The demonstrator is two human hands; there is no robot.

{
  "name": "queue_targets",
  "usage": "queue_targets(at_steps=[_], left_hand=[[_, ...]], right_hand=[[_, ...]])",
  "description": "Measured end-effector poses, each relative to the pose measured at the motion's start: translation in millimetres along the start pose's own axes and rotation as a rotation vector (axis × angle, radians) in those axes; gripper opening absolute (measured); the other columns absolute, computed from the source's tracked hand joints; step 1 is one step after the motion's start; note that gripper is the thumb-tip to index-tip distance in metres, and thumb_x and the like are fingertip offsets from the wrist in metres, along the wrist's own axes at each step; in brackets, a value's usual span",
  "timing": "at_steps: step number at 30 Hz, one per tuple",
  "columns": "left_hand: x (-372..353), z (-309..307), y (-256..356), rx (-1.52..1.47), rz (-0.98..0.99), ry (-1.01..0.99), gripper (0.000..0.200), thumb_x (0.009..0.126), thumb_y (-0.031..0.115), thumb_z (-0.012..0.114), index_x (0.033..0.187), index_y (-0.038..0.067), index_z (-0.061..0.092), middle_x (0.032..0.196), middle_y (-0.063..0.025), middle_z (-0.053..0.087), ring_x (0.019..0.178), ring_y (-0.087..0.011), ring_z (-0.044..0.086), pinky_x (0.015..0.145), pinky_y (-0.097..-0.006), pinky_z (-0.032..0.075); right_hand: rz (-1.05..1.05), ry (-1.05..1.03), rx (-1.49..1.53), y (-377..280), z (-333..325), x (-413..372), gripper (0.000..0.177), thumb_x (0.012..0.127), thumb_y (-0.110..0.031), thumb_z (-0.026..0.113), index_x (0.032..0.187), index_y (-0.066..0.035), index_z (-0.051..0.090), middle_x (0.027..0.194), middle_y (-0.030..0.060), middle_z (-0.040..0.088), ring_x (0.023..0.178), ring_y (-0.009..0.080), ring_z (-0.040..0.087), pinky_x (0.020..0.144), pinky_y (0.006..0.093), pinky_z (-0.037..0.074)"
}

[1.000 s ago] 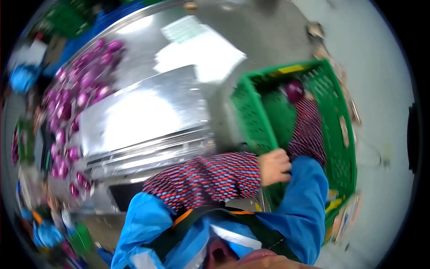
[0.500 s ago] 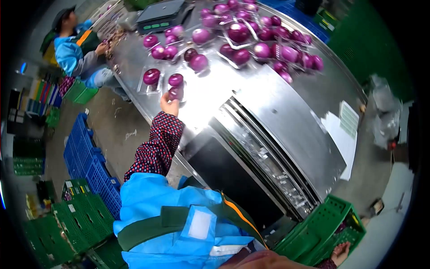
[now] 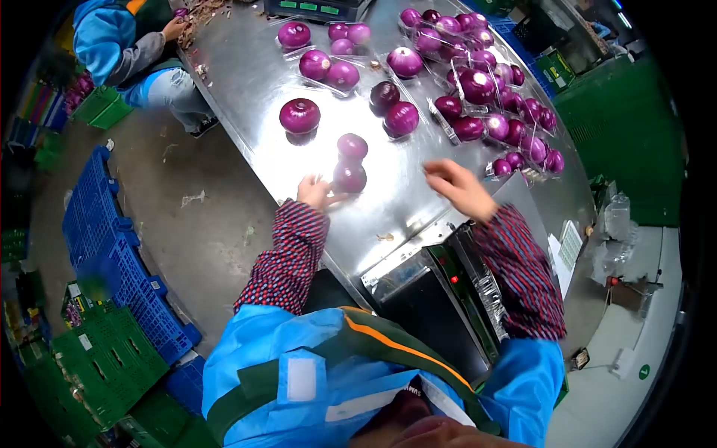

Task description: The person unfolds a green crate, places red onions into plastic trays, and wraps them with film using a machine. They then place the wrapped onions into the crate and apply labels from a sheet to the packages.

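Note:
My left hand (image 3: 317,193) is at the near left part of the metal table, fingers apart, beside a clear tray with two purple onions (image 3: 350,175). Whether its fingertips touch the tray is blurred. To the right, above the packing machine (image 3: 441,299), my right hand (image 3: 459,188) hovers with nothing in it, its fingers spread. A single large onion (image 3: 299,116) sits just beyond my left hand. Further back are trays with one or more onions, such as a pale-topped onion (image 3: 405,62). Several packed onions (image 3: 476,86) are heaped at the right.
A co-worker (image 3: 112,45) sits at the table's left edge, a hand on an onion near peelings. A scale (image 3: 317,7) stands at the back. Blue pallets (image 3: 119,246) and green crates (image 3: 104,358) are on the left floor; papers (image 3: 565,254) lie at the right.
My right hand has come up from the green crate at the lower right to over the table. My left hand has let go of the onion it was touching. The view has shifted.

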State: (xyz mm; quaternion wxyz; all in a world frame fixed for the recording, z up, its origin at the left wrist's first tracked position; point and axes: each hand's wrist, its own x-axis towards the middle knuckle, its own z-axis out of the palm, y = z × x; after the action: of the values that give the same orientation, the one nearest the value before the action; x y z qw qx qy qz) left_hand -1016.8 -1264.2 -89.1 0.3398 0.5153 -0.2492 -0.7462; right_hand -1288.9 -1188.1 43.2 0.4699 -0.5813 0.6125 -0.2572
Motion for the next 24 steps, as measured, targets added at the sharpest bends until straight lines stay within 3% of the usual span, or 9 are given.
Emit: queue_targets(at_steps=[3,7,8,12,16,18,19,21,24], left_hand=[[-31.8,-6.1,48.2,-0.037,-0.040,-0.183,0.049,0.070,-0.009,0.040,0.118,-0.003,0.032,0.115,-0.0159,0.042,0.100,-0.0303,0.051,0.069,-0.0411,0.055],[-33.0,24.6,105.3,0.159,-0.073,-0.612,0.043,0.074,0.000,0.047,0.116,-0.001,0.035,0.123,-0.0196,0.036,0.105,-0.0319,0.047,0.070,-0.0466,0.054],[-25.7,44.4,112.2,0.180,-0.108,-0.715,0.037,0.075,0.003,0.049,0.110,0.000,0.038,0.122,-0.0200,0.037,0.105,-0.0321,0.047,0.068,-0.0481,0.054],[-21.1,170.4,115.1,0.596,-0.029,-0.887,0.023,0.075,0.008,0.055,0.093,0.002,0.042,0.095,-0.0145,0.051,0.088,-0.0221,0.054,0.058,-0.0434,0.056],[-49.2,292.9,39.1,0.878,0.232,-0.932,0.033,0.076,0.009,0.056,0.104,-0.002,0.043,0.077,-0.0085,0.051,0.065,-0.0171,0.054,0.054,-0.0328,0.055],[6.8,353.1,-81.4,0.657,-0.077,-1.151,0.036,0.076,0.011,0.057,0.107,-0.004,0.044,0.078,-0.0105,0.055,0.060,-0.0173,0.056,0.054,-0.0309,0.054],[-23.6,362.4,-88.5,0.704,-0.080,-1.179,0.036,0.077,0.012,0.058,0.107,-0.006,0.046,0.078,-0.0127,0.057,0.061,-0.0180,0.059,0.050,-0.0315,0.052],[-68.2,372.4,-121.7,0.918,0.333,-1.029,0.037,0.078,0.016,0.059,0.106,-0.006,0.050,0.079,-0.0143,0.059,0.062,-0.0192,0.059,0.049,-0.0315,0.051],[-111.2,354.8,-125.1,1.025,0.044,-1.146,0.041,0.080,0.025,0.057,0.106,-0.005,0.051,0.082,-0.0147,0.060,0.069,-0.0204,0.061,0.055,-0.0290,0.053]], right_hand=[[-0.096,0.191,-0.305,18.3,16.4,80.4,0.045,0.082,-0.024,0.051,0.120,-0.002,0.041,0.118,0.0179,0.045,0.105,0.0259,0.048,0.087,0.0323,0.039],[0.166,0.096,0.265,3.2,-10.1,69.2,0.047,0.080,-0.015,0.045,0.124,-0.003,0.038,0.119,0.0133,0.046,0.104,0.0237,0.048,0.084,0.0335,0.043],[0.217,0.019,0.445,-2.6,-23.4,50.8,0.045,0.078,-0.013,0.045,0.121,-0.004,0.043,0.113,0.0102,0.050,0.098,0.0192,0.051,0.076,0.0315,0.046],[0.154,0.417,0.311,11.7,-70.2,-66.9,0.033,0.080,-0.011,0.048,0.112,-0.001,0.051,0.096,0.0047,0.057,0.073,0.0098,0.052,0.059,0.0235,0.046],[0.311,0.801,0.482,54.0,-66.5,-204.8,0.029,0.079,-0.005,0.050,0.107,0.001,0.052,0.086,0.0037,0.056,0.056,0.0059,0.046,0.053,0.0224,0.050],[0.490,0.998,0.536,67.6,-54.1,-259.9,0.027,0.078,-0.004,0.051,0.105,0.002,0.053,0.080,0.0032,0.055,0.054,0.0069,0.046,0.051,0.0233,0.052],[0.613,1.090,0.566,73.2,-47.6,-283.2,0.027,0.078,-0.003,0.052,0.104,0.002,0.053,0.078,0.0031,0.054,0.054,0.0073,0.047,0.049,0.0238,0.052],[0.658,1.132,0.636,83.8,-36.2,-330.0,0.029,0.078,-0.006,0.053,0.105,0.003,0.053,0.077,0.0043,0.053,0.056,0.0093,0.050,0.047,0.0243,0.052],[0.602,1.217,0.436,116.8,-11.9,-382.5,0.040,0.079,-0.018,0.054,0.112,0.004,0.048,0.088,0.0090,0.056,0.068,0.0151,0.055,0.054,0.0263,0.050]])
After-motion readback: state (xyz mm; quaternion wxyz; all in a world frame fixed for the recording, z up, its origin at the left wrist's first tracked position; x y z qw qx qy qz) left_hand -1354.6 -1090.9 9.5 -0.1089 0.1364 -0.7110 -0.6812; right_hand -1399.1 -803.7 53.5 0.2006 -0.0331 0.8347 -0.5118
